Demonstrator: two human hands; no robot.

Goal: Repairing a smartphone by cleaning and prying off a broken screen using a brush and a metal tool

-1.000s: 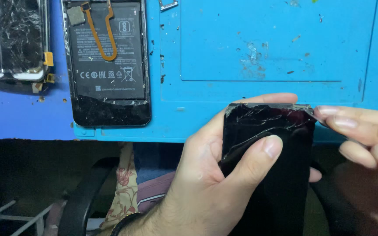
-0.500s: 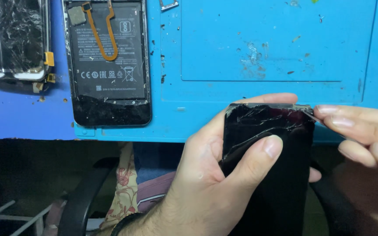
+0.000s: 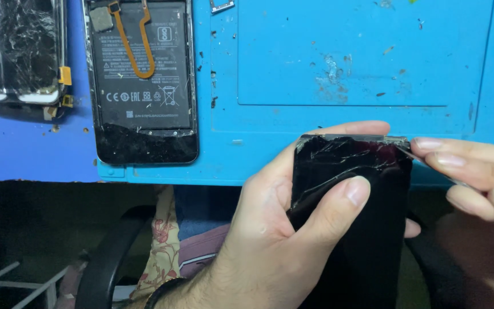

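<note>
Grip: left hand (image 3: 270,229) clamped around cracked black phone (image 3: 353,229), lower right of frame, thumb pressed across glass. Right hand (image 3: 475,177) fingertips pinched together at top right corner. Work slowly along that edge; keep thumb off fracture lines. Opened phone (image 3: 141,80) upper left, on blue mat (image 3: 344,57)

An opened phone (image 3: 144,80) lies face down on the blue mat (image 3: 344,57), its black battery exposed with an orange flex cable (image 3: 135,48) looped across the top. Left of it, on the darker blue table (image 3: 30,154), lies another phone with a shattered screen (image 3: 18,51). A small metal tray part (image 3: 222,6) sits at the mat's upper edge, and below the table edge a black chair arm (image 3: 107,257) and floral cloth (image 3: 158,246) show.
</note>
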